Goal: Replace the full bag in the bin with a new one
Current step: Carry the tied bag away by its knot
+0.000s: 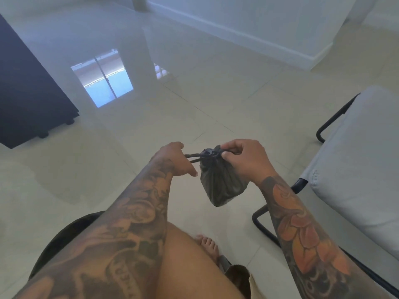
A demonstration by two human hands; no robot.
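Note:
A small full black plastic bag (222,182) hangs in the air in front of me, its neck gathered at the top. My left hand (177,159) grips the twisted black ends of the bag and holds them out to the left of the neck. My right hand (244,157) pinches the knot at the bag's neck from the right. Part of a dark round rim (62,236), possibly the bin, shows below my left forearm. No new bag is in view.
A grey cushioned chair (362,160) on a black metal frame stands at the right. A dark cabinet (28,91) is at the left on the glossy tiled floor (194,98). A white wall base (259,35) runs along the back. My bare foot (208,244) is below the bag.

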